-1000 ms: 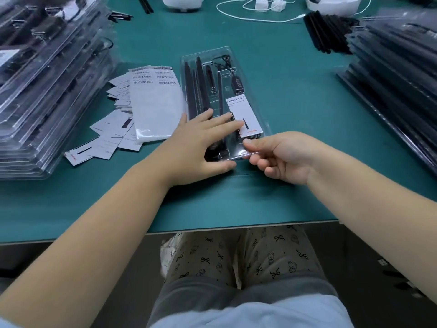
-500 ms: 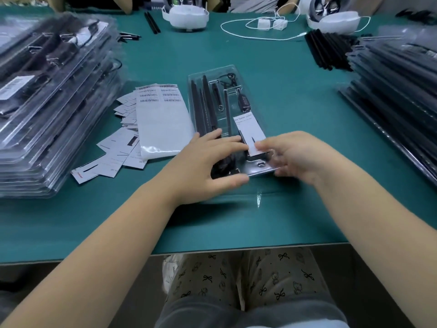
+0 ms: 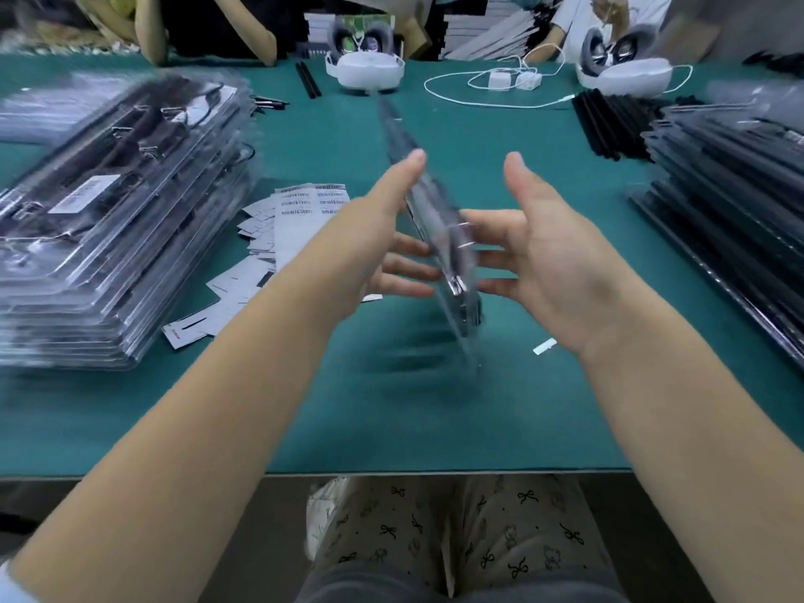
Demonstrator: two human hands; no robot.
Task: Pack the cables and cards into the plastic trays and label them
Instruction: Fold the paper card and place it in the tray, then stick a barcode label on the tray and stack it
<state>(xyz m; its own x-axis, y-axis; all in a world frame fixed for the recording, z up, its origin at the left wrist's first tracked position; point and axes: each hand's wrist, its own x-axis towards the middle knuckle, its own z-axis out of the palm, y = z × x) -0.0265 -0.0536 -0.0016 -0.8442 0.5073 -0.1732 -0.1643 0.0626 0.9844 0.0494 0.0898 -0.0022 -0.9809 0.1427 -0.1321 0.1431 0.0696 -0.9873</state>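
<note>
Flipping a filled tray on edge above the mat; we steady it between left hand and right hand, fingers straight, spread. Next likely: labelling, then stacking.

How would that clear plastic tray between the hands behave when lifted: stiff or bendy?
Probably fairly stiff: the plastic tray stays straight on edge between the left hand and right hand. Likely light, since straight fingers carry it. Its glossy surface may be slippery.
</note>
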